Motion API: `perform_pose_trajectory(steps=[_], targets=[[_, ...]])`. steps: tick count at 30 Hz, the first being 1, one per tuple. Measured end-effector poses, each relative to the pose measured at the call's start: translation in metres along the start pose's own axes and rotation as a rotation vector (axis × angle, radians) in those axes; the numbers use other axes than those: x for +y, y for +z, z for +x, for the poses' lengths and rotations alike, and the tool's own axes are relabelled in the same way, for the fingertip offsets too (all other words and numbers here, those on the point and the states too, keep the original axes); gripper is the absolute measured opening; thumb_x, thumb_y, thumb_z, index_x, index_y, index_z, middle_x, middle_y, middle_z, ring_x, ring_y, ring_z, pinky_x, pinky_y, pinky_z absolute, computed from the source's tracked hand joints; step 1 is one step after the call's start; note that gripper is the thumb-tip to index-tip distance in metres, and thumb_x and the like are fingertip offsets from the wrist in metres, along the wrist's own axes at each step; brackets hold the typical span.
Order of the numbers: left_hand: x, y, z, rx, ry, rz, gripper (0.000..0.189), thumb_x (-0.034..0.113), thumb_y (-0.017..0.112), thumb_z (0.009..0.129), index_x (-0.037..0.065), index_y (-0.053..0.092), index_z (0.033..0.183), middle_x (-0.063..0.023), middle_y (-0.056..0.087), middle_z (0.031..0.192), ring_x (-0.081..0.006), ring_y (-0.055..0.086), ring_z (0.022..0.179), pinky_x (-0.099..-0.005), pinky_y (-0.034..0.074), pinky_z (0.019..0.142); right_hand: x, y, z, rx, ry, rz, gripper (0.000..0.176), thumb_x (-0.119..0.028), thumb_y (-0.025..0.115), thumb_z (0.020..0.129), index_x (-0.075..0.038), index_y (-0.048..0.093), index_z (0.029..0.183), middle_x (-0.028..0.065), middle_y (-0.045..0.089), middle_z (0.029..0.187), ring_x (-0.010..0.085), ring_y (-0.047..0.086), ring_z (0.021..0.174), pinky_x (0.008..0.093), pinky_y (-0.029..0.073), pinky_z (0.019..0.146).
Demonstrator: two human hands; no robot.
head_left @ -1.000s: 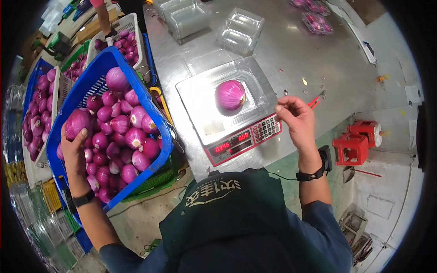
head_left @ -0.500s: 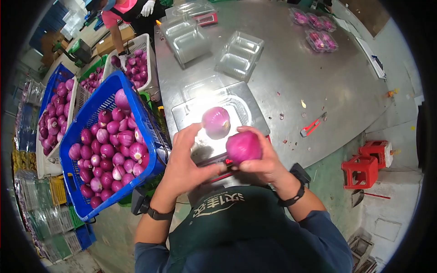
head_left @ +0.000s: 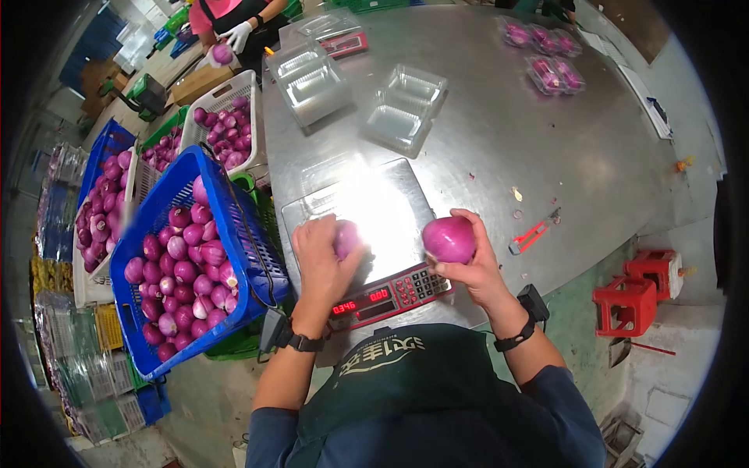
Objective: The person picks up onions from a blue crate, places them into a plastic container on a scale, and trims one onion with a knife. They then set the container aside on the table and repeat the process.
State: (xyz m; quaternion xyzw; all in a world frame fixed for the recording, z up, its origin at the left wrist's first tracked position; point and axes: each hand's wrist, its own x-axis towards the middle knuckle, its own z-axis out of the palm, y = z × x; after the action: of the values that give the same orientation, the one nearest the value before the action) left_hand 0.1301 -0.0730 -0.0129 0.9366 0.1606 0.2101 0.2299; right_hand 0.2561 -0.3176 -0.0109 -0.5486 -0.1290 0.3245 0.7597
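Observation:
My left hand (head_left: 321, 253) wraps around a purple onion (head_left: 346, 236) that sits in a clear tray on the digital scale (head_left: 367, 234). The scale's red display (head_left: 361, 301) reads 0.346. My right hand (head_left: 468, 261) holds a second purple onion (head_left: 449, 239) just above the scale's right edge, near the keypad (head_left: 415, 286). A blue basket (head_left: 187, 257) full of purple onions stands to my left, beside the steel table (head_left: 499, 140).
Stacks of empty clear clamshell trays (head_left: 402, 109) lie behind the scale. Packed onion trays (head_left: 546, 54) sit at the table's far right. A red cutter (head_left: 530, 234) lies right of the scale. More onion crates (head_left: 226, 125) and a gloved co-worker (head_left: 234, 23) are at the far left. Red stools (head_left: 636, 292) stand on the floor.
My left hand has closed over the onion on the scale. My right hand has carried the second onion rightward, to the scale's right edge. The view has shifted slightly.

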Motion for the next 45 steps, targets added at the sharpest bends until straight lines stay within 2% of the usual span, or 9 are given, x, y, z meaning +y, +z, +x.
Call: perform_pose_trajectory(steps=[11,19,26,30,35,37,39,43,45], targets=[[-0.038,0.017,-0.043,0.213,-0.052,-0.322,0.030,0.015,0.069,0.099,0.001,0.066,0.126,-0.0207,0.066,0.133,-0.0396,0.058,0.128,-0.0455,0.046,0.109,0.038,0.072,0.074,0.002,-0.538,-1.236,0.082,-0.036,0.094,0.064,-0.004,0.055,0.128,0.0191,0.057,0.130,0.0394,0.051,0.127,0.0480,0.042,0.105],[-0.036,0.012,-0.052,0.371,-0.057,-0.286,0.019,0.011,0.065,0.101,-0.001,0.073,0.114,-0.0159,0.072,0.121,-0.0333,0.066,0.116,-0.0415,0.048,0.105,0.046,0.049,0.080,0.026,-0.317,-0.889,0.070,-0.042,0.087,0.080,-0.001,0.061,0.130,0.0202,0.052,0.138,0.0330,0.057,0.123,0.0415,0.050,0.102],[-0.032,0.006,-0.100,0.446,-0.313,-0.380,0.016,0.010,0.066,0.100,-0.001,0.065,0.088,-0.0110,0.068,0.089,-0.0248,0.064,0.087,-0.0357,0.051,0.081,0.037,0.044,0.130,0.102,-0.015,-0.607,0.050,-0.040,0.076,0.093,0.002,0.068,0.120,0.0117,0.066,0.108,0.0165,0.062,0.092,0.0315,0.052,0.083],[-0.044,-0.008,-0.154,0.095,-0.754,-0.724,0.026,0.021,0.060,0.107,0.000,0.064,0.094,-0.0011,0.059,0.075,-0.0097,0.054,0.068,-0.0279,0.044,0.062,0.030,0.062,0.170,0.119,0.173,-0.465,0.053,-0.029,0.075,0.092,0.008,0.063,0.128,0.0066,0.069,0.101,0.0132,0.061,0.082,0.0288,0.051,0.072],[-0.026,-0.020,-0.124,0.037,-0.927,-1.225,0.024,0.018,0.067,0.102,0.000,0.058,0.115,-0.0068,0.067,0.093,-0.0133,0.062,0.078,-0.0269,0.051,0.066,0.030,0.058,0.199,0.043,0.231,-0.409,0.060,-0.012,0.078,0.084,0.006,0.058,0.138,0.0067,0.066,0.102,0.0131,0.061,0.091,0.0317,0.052,0.078],[-0.032,-0.017,-0.115,0.005,-0.991,-1.498,0.036,0.014,0.069,0.097,0.002,0.051,0.125,-0.0153,0.068,0.115,-0.0230,0.071,0.090,-0.0335,0.060,0.072,0.014,0.054,0.171,-0.127,0.057,-0.563,0.077,-0.005,0.077,0.077,-0.003,0.051,0.150,0.0087,0.065,0.097,0.0169,0.064,0.088,0.0340,0.053,0.080],[-0.027,-0.019,-0.108,0.032,-0.935,-1.534,0.033,0.014,0.068,0.098,0.000,0.052,0.123,-0.0158,0.067,0.115,-0.0231,0.070,0.092,-0.0340,0.060,0.073,0.008,0.036,0.129,-0.252,-0.808,-1.200,0.087,-0.003,0.073,0.076,-0.014,0.044,0.157,0.0112,0.064,0.090,0.0217,0.065,0.076,0.0352,0.055,0.075],[-0.034,-0.017,-0.106,0.079,-0.957,-1.656,0.018,0.009,0.066,0.097,0.001,0.056,0.109,-0.0177,0.068,0.103,-0.0246,0.071,0.087,-0.0330,0.060,0.068,-0.020,0.037,0.045,-0.523,0.073,-0.974,0.094,0.000,0.068,0.080,-0.016,0.029,0.164,0.0085,0.062,0.075,0.0225,0.066,0.066,0.0334,0.057,0.070],[-0.043,-0.008,-0.103,0.098,-0.976,-1.608,0.014,0.006,0.065,0.096,0.002,0.055,0.104,-0.0162,0.067,0.097,-0.0225,0.069,0.081,-0.0309,0.057,0.064,0.009,0.038,0.037,-0.358,0.165,-0.675,0.087,0.001,0.067,0.084,-0.010,0.030,0.161,0.0077,0.064,0.074,0.0205,0.067,0.065,0.0322,0.057,0.066]])
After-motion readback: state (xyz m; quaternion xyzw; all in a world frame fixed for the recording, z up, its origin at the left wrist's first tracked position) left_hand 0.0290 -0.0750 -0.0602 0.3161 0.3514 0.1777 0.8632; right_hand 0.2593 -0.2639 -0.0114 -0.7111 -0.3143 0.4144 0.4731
